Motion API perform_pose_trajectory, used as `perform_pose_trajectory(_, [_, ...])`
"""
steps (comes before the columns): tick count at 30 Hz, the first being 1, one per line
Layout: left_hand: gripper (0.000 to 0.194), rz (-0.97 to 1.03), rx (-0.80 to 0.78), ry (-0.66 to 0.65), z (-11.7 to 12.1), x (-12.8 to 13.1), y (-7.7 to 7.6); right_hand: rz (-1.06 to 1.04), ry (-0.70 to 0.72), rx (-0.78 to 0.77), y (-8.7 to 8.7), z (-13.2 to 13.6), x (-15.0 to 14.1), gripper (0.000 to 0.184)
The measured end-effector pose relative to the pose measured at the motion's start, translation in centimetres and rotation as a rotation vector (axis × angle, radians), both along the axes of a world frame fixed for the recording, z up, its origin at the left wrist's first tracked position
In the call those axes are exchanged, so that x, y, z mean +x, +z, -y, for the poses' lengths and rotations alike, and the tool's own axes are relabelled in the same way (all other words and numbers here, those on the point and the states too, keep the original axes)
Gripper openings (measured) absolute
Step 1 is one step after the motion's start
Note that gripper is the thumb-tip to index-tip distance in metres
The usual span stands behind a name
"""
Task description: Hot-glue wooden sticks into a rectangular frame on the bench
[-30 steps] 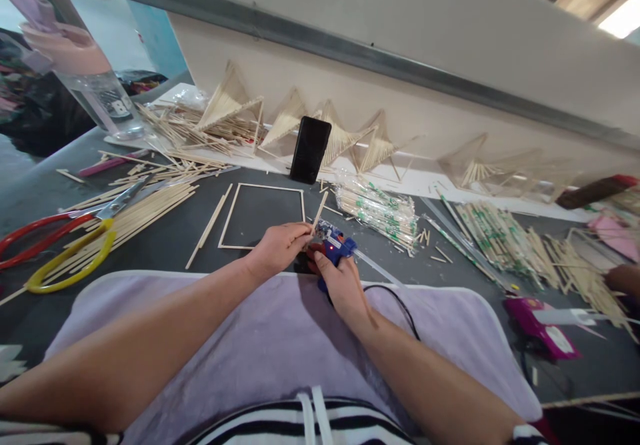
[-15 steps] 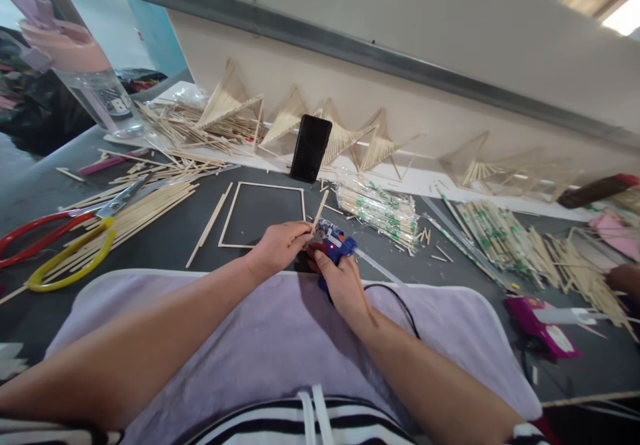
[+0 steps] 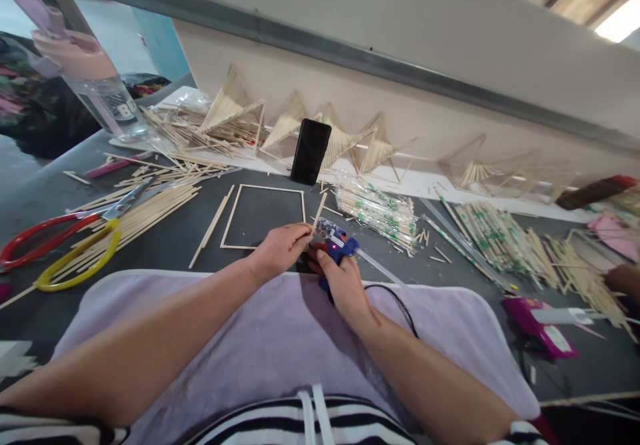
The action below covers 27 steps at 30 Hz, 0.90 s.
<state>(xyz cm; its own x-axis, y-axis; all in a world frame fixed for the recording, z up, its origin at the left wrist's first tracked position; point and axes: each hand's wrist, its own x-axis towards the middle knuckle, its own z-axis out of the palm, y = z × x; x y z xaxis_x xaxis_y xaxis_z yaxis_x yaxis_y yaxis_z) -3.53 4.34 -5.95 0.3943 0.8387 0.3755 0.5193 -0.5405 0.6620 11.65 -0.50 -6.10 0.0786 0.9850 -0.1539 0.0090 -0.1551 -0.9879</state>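
Pinched in my left hand [image 3: 280, 248] is a thin wooden stick [image 3: 320, 210], its upper end slanting up past the fingertips. My right hand [image 3: 345, 281] is wrapped round a blue hot glue gun [image 3: 336, 243] with a small red light on. Its nozzle points toward the fingers of my left hand; whether it touches the stick I cannot tell. A clear glue stick [image 3: 383, 268] pokes out of the gun's back. Just beyond my left hand a square stick frame [image 3: 263, 187] lies flat on the dark table. Two loose sticks [image 3: 213, 226] lie left of it.
Red-and-yellow-handled scissors [image 3: 107, 251] rest on piled sticks at left. A phone [image 3: 311, 151] stands before several stick models [image 3: 377, 148]. Bagged sticks [image 3: 375, 211] and a magenta box [image 3: 540, 328] lie to the right. A lilac cloth [image 3: 220, 358] covers the table's near edge. A bottle [image 3: 105, 91] stands far left.
The whole view has shifted very slightly. Both hands, the stick and the glue gun hold nearly the same position.
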Motion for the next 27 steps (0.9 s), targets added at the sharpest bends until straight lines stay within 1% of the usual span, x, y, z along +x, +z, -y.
perform_pose_trajectory(4, [0.017,-0.006,0.012,0.025,0.07,-0.1,-0.04,-0.031,-0.003,-0.003,-0.05,0.05,-0.02,0.031])
perform_pose_trajectory(8, [0.021,0.011,0.014,0.055,0.02,-0.26,-0.19,-0.003,-0.001,0.004,0.33,0.14,-0.01,0.029])
perform_pose_trajectory(14, [0.016,0.006,0.04,0.038,-0.21,-0.11,-0.29,0.066,0.006,0.049,0.19,0.06,0.12,0.027])
perform_pose_trajectory(21, [0.018,-0.019,0.013,0.014,-0.3,0.05,-0.46,0.077,0.036,0.071,0.0,0.02,0.11,0.029])
perform_pose_trajectory(27, [0.018,-0.029,-0.006,0.01,-0.35,0.11,-0.38,0.109,0.034,0.093,-0.23,-0.06,0.13,0.027])
